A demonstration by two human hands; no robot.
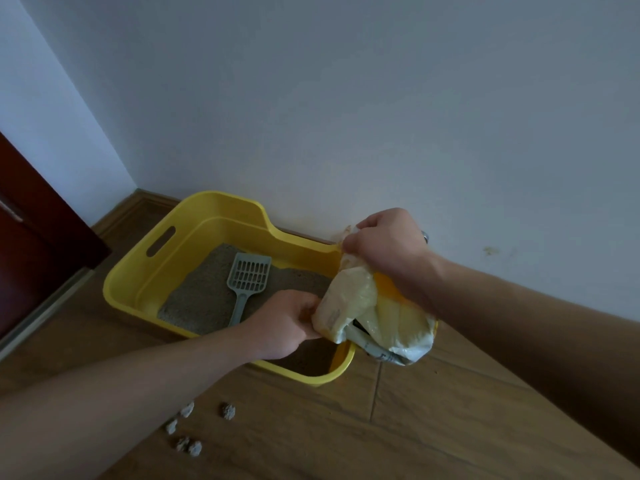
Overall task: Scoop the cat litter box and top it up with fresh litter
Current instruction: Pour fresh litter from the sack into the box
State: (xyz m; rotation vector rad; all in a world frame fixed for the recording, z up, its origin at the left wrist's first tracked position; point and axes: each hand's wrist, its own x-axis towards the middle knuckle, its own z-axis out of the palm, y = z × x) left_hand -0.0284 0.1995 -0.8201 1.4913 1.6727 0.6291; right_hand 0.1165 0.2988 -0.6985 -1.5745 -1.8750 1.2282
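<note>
**tabby_fan:** so where's everything at? the yellow litter box (pixel 138 271) sits on the wooden floor (pixel 450 410), pushed up against the wall (pixel 381 98), and the grey scoop (pixel 248 277) is lying flat on the litter (pixel 201 299) with its handle pointing to the near side. why's it parked in there?

**mopbucket:** probably just to free both hands. the person has a crinkly pale yellow and white plastic bag (pixel 356 299) held over the right end of the box. the right hand (pixel 388 244) is clenched round the gathered top of it, and the left hand (pixel 284 323) is curled onto its lower left side, so both are gripping the bag

**tabby_fan:** fresh litter or the waste bag?

**mopbucket:** can't tell, the print's too scrunched to read. one hand high and one low looks like steadying it to open or tip, and keeping it over the box means any spill lands inside rather than on the floor

**tabby_fan:** and those lumps on the floor?

**mopbucket:** a handful of pale clumps (pixel 188 429) on the boards, near and left of the box, well clear of it. they look like litter clumps, and if so they need picking up. the litter looks thin too, with bare yellow showing at the left end, so my guess is the top-up isn't done

**tabby_fan:** biggest risk?

**mopbucket:** floppy bag, so it could dump all at once
</note>
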